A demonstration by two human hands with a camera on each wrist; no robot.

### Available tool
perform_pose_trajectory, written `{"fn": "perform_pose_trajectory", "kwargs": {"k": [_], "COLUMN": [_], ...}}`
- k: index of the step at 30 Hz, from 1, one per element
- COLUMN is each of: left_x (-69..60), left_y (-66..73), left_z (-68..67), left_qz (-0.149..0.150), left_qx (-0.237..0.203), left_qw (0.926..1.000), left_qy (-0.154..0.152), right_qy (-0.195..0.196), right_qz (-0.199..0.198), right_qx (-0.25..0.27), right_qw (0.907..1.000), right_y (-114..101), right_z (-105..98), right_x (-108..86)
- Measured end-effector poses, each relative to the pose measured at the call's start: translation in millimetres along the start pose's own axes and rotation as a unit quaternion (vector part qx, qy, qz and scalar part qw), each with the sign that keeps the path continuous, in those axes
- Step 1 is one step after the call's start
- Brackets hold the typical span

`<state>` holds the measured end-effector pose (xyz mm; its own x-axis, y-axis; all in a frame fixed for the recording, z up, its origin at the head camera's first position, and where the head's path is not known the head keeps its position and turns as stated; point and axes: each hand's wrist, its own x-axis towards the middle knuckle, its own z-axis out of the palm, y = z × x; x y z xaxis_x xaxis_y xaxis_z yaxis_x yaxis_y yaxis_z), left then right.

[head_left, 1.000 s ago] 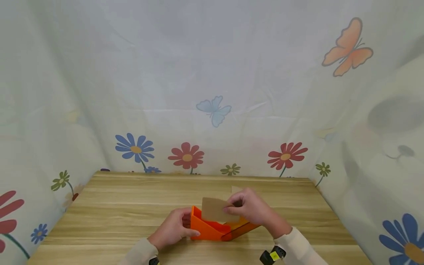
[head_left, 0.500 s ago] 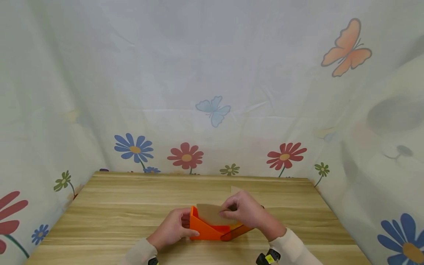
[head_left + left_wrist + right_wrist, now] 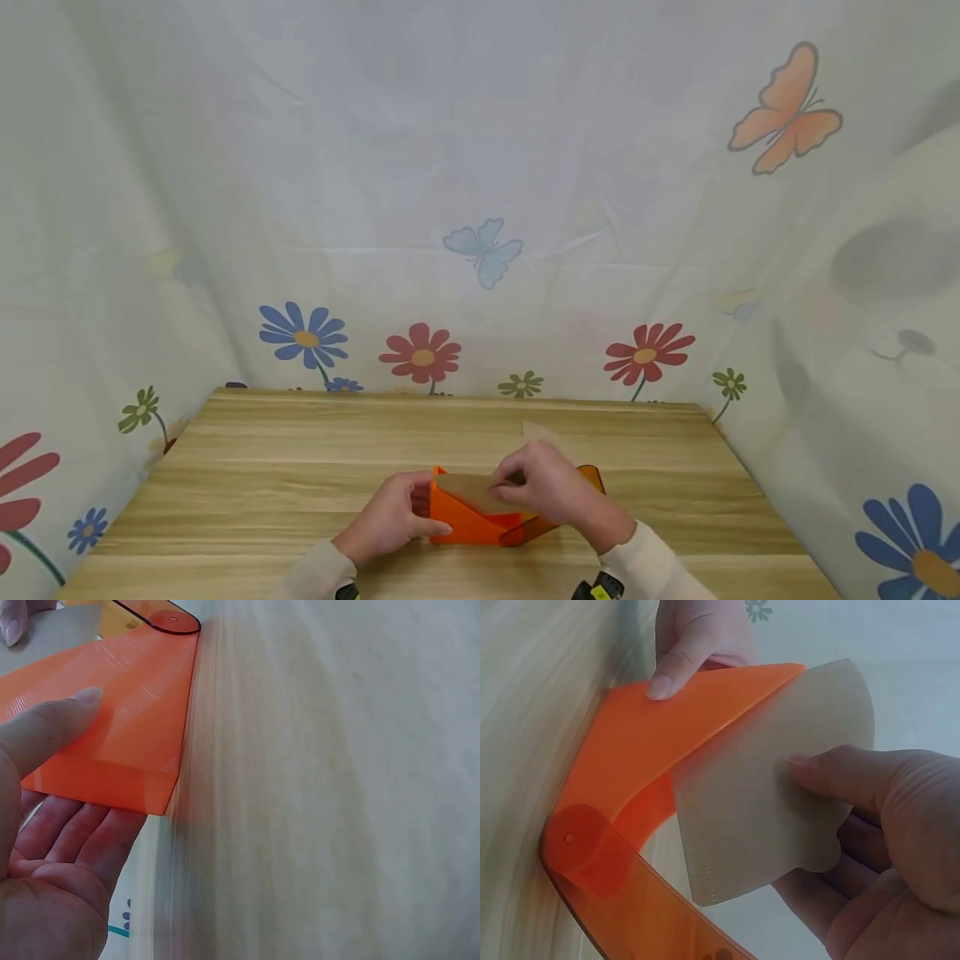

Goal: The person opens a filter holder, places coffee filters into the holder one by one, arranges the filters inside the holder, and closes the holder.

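An orange filter holder (image 3: 461,523) stands on the wooden table, its see-through amber lid (image 3: 592,477) swung down to the right. At its left end my left hand (image 3: 392,515) grips it, thumb on the near wall (image 3: 105,735) and fingers behind. Between thumb and fingers my right hand (image 3: 546,485) pinches a brown paper coffee filter (image 3: 757,780), fan-shaped with a crimped edge. The filter's lower part dips behind the holder's sloping near wall in the head view; its upper part shows above the rim. The right hand hides the filter's right end there.
Behind the right hand, another pale brown paper piece (image 3: 537,431) lies on the table (image 3: 337,442), mostly hidden. A white curtain (image 3: 375,167) printed with flowers and butterflies hangs behind the table and along both sides.
The right hand has moved down and left with the coffee filter, which now sits lower, inside the orange holder's opening. The left hand and the holder stay in place.
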<state>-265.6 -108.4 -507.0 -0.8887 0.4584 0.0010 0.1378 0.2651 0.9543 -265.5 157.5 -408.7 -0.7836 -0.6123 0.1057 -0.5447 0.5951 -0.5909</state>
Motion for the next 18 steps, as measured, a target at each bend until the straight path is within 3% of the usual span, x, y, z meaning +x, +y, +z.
{"fn": "perform_pose_trajectory", "kwargs": {"k": [18], "left_x": [-0.5], "left_y": [-0.2], "left_z": [0.9], "left_qz": [0.001], "left_qx": [-0.001], "left_qw": [1.0], "left_qy": [0.001], "right_qy": [-0.015], "right_qz": [0.011], "right_qx": [-0.004], "right_qw": [0.9998], "right_y": [-4.1], "right_z": [8.4], "right_x": [4.6]}}
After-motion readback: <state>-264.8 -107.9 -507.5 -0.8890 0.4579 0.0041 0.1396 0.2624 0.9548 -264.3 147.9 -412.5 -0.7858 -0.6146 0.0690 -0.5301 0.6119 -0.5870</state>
